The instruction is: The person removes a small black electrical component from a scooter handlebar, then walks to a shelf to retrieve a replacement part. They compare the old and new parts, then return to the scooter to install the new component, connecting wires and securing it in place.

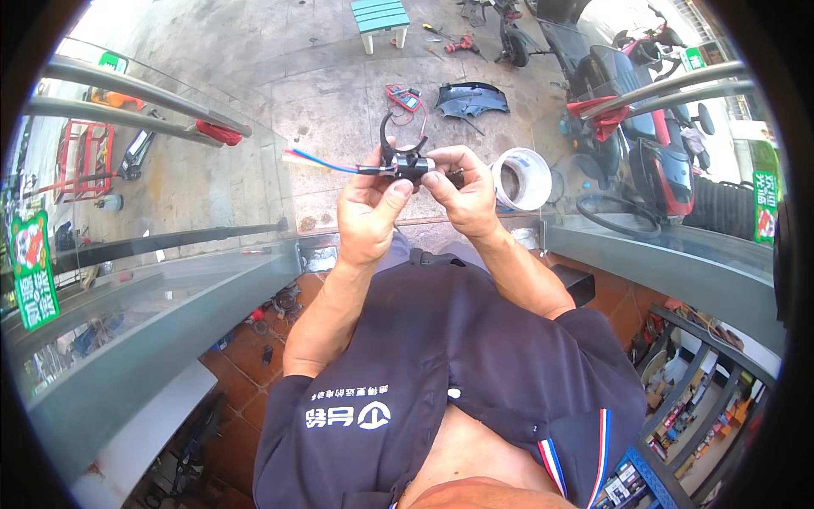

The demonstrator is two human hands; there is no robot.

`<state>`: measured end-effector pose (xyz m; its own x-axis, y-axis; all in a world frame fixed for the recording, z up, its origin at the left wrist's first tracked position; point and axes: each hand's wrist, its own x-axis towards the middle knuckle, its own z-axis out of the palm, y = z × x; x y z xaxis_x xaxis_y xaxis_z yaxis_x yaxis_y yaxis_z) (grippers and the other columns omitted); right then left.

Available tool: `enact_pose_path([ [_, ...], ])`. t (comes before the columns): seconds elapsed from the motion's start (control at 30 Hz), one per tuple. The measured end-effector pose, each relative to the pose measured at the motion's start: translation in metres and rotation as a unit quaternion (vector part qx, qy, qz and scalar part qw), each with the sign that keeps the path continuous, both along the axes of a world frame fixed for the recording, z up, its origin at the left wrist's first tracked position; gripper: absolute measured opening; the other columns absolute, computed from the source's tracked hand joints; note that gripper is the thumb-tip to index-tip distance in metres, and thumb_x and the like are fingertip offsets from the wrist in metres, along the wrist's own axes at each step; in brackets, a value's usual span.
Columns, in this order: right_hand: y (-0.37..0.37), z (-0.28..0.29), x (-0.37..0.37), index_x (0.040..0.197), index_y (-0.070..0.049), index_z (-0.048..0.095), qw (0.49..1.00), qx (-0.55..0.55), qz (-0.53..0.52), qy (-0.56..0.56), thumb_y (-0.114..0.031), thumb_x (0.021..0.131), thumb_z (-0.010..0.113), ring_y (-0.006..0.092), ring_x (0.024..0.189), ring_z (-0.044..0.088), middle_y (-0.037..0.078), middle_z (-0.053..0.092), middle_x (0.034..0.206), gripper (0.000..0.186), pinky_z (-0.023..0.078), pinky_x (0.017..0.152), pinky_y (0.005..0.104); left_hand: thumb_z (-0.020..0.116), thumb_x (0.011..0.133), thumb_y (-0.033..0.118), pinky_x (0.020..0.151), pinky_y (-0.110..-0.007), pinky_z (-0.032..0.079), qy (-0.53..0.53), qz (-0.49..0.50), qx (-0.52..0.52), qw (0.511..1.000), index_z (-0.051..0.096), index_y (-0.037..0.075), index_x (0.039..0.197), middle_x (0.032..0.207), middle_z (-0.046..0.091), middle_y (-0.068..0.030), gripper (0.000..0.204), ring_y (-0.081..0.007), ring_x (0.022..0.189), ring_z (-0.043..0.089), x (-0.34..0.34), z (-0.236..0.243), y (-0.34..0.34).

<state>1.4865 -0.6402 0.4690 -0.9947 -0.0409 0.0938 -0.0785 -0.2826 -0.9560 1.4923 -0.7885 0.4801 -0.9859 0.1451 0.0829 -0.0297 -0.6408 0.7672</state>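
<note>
A small black cylindrical part (410,165) with curved black arms and a silvery end is held up in front of me by both hands. From its left end runs a short black cable splitting into blue, red and pale wires (318,161). My left hand (370,219) is closed on the cable end, its thumb below the cylinder. My right hand (471,202) pinches the silvery end between thumb and fingers. Some fingertips are hidden behind the part, and its exact kind is unclear.
Beyond my hands, a red multimeter (404,97) and a black plastic panel (472,99) lie on concrete. A white bucket (543,180) stands right of my right hand. Farther off are a teal-topped stool (379,15), a red power drill (463,44) and scooters (666,174). Glass doors flank me.
</note>
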Motion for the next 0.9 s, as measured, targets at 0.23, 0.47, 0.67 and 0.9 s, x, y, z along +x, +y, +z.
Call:
enact_pose_path([
  [0.23,-0.043,-0.006,-0.052,0.105,-0.002,0.056,0.992,-0.081,0.005,-0.101,-0.014,0.086,0.07,0.0021,0.068,0.052,0.0,0.062,0.084,0.027,0.042,0.059,0.0175,0.051,0.093,0.003,0.087,-0.036,0.052,0.002,-0.026,-0.036,0.999,0.037,0.001,0.14,0.126,0.054,-0.0165,0.049,-0.0218,0.104,0.061,-0.06,-0.004,-0.045],
  [0.47,-0.076,-0.011,-0.115,0.103,-0.003,0.058,0.985,-0.084,0.041,-0.145,-0.014,0.085,0.071,0.0008,0.067,0.05,-0.002,0.06,0.079,0.024,0.04,0.056,0.017,0.049,0.094,0.007,0.085,-0.038,0.053,0.009,-0.005,-0.016,1.0,0.031,0.002,0.143,0.12,0.057,-0.0165,0.052,-0.0244,0.1,0.062,-0.114,-0.009,-0.083],
  [0.67,-0.104,-0.018,-0.181,0.103,-0.002,0.06,0.997,0.066,0.026,-0.033,-0.01,0.082,0.073,-0.0005,0.063,0.046,-0.006,0.054,0.075,0.026,0.037,0.053,0.0169,0.054,0.094,0.01,0.083,-0.038,0.054,-0.036,0.041,-0.004,0.999,0.039,0.001,0.138,0.113,0.061,-0.0157,0.047,-0.0233,0.097,0.064,-0.173,-0.022,-0.105],
  [0.9,-0.124,-0.059,-0.328,0.104,-0.003,0.061,0.994,0.072,0.063,0.05,-0.007,0.082,0.072,-0.001,0.061,0.044,-0.006,0.055,0.074,0.024,0.036,0.051,0.0166,0.056,0.092,0.008,0.086,-0.041,0.053,-0.032,0.084,0.02,0.996,0.044,0.002,0.133,0.118,0.059,-0.0177,0.043,-0.0259,0.1,0.063,-0.305,-0.06,-0.121],
])
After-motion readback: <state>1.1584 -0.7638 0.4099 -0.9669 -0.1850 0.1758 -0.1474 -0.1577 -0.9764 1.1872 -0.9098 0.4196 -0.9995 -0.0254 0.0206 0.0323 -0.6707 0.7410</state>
